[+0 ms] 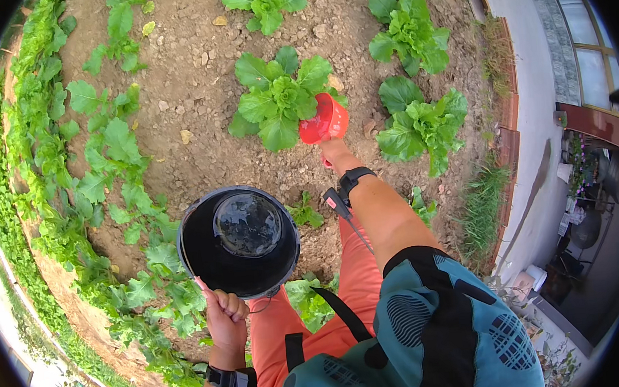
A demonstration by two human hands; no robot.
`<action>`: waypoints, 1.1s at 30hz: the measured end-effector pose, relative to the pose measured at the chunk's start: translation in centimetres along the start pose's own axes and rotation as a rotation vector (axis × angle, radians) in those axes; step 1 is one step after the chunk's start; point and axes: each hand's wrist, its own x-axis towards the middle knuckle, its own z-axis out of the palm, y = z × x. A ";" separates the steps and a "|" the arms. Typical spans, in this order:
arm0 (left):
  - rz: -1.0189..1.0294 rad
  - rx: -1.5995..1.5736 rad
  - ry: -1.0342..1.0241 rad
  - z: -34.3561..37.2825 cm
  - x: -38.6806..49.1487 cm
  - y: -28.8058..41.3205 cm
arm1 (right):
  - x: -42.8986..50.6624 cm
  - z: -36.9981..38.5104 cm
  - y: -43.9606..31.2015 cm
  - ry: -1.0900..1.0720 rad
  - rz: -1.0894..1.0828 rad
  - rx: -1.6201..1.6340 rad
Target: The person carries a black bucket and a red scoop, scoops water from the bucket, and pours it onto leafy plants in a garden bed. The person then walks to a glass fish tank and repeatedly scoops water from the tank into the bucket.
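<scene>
My left hand (pixel 225 316) grips the wire handle of a black bucket (pixel 197 257), which hangs tilted before my legs. A round patch shines at its bottom; whether that is shallow water I cannot tell. With my arm stretched forward, my right hand (pixel 333 152) holds a red plastic scoop (pixel 340 121) by its handle, most of which my fingers hide. Clear liquid seems to lie in the scoop. Its rim overlaps the lower right leaves of a leafy green plant (pixel 285 93) in bare soil; whether they touch is unclear.
More leafy plants (pixel 421 124) grow in a row to the right, and a dense green row (pixel 115 149) runs along the left. Dry, cloddy soil (pixel 186 83) lies between them. A brick edging (pixel 510 177) and a white wall (pixel 531 67) bound the bed on the right.
</scene>
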 end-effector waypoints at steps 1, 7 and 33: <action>-0.019 0.005 -0.003 0.2 0.2 -0.5 | -0.6 -0.6 0.7 -0.059 0.045 0.138; -0.039 0.088 -0.021 2.5 2.0 -4.1 | -10.9 -9.2 5.3 -0.338 0.122 0.579; 0.078 0.736 -0.147 18.7 0.5 -8.1 | -17.6 -13.1 5.3 -0.176 -0.918 -1.357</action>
